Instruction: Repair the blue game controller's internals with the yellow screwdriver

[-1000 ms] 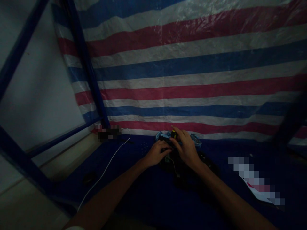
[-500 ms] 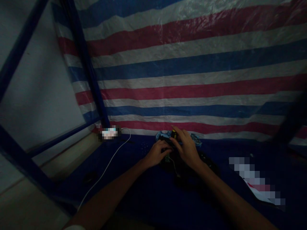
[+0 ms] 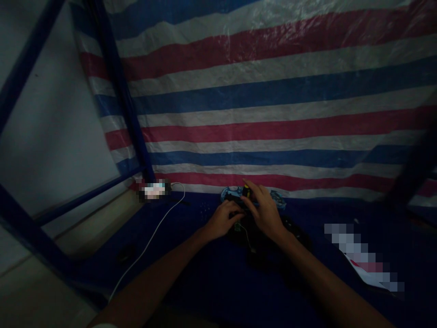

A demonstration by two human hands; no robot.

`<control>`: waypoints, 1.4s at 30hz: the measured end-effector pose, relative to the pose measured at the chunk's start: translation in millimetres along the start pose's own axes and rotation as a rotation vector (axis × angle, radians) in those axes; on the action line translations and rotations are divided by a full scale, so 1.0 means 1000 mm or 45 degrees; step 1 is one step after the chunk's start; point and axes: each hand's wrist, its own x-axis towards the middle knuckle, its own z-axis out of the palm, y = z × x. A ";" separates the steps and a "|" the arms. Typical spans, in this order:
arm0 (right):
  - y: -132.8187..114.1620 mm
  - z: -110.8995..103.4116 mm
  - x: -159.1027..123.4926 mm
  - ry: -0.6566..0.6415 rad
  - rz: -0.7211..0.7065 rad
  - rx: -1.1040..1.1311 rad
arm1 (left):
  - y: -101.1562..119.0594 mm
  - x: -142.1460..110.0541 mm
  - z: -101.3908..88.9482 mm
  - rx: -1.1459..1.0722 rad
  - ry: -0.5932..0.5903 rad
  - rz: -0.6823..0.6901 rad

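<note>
My right hand [image 3: 264, 213] pinches a small yellow-and-black tool [image 3: 246, 192], possibly a screwdriver, though the dim light hides its tip. My left hand [image 3: 221, 221] curls over a dark object [image 3: 235, 202] just beside that tool, and the two hands nearly touch. Below them lies a dark, cluttered mass [image 3: 247, 232] with a small green circuit board [image 3: 238, 226] and a thin wire [image 3: 248, 241]. Behind my hands is a blue printed piece [image 3: 228, 194], partly hidden by them.
A dark blue cloth [image 3: 191, 273] covers the work surface, with a striped tarp [image 3: 273, 118] behind it. A white cable [image 3: 152, 239] runs to a blurred object [image 3: 153, 190]. A blurred white sheet [image 3: 362, 259] lies right, and blue metal posts [image 3: 123, 109] stand left.
My hands stay almost still on the same objects. The view has shifted very slightly, and the blurred object at the back left looks brighter than it did a second ago.
</note>
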 end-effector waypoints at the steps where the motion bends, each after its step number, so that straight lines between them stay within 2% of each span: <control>1: 0.000 0.000 0.000 0.003 0.002 0.000 | 0.000 0.000 0.000 0.011 -0.003 0.001; 6: 0.001 0.001 -0.001 0.029 -0.038 0.005 | 0.003 0.001 -0.002 0.064 -0.024 -0.004; 12: -0.004 -0.001 0.000 0.015 -0.038 0.041 | 0.005 0.003 0.000 -0.007 0.003 -0.089; 20: -0.006 -0.005 0.003 -0.030 0.002 0.086 | 0.008 0.004 -0.002 -0.099 0.003 -0.120; 29: -0.004 0.000 0.001 -0.024 -0.003 0.029 | 0.001 0.010 0.008 -0.048 0.167 -0.282; 32: -0.001 0.001 0.000 -0.029 -0.003 0.026 | 0.001 0.011 0.009 -0.045 0.163 -0.248; 38: 0.002 0.001 0.001 0.022 0.037 0.048 | 0.004 0.008 0.000 0.055 -0.015 -0.094; 42: 0.004 0.002 0.000 0.060 0.035 0.059 | 0.004 0.007 -0.006 0.079 -0.034 -0.030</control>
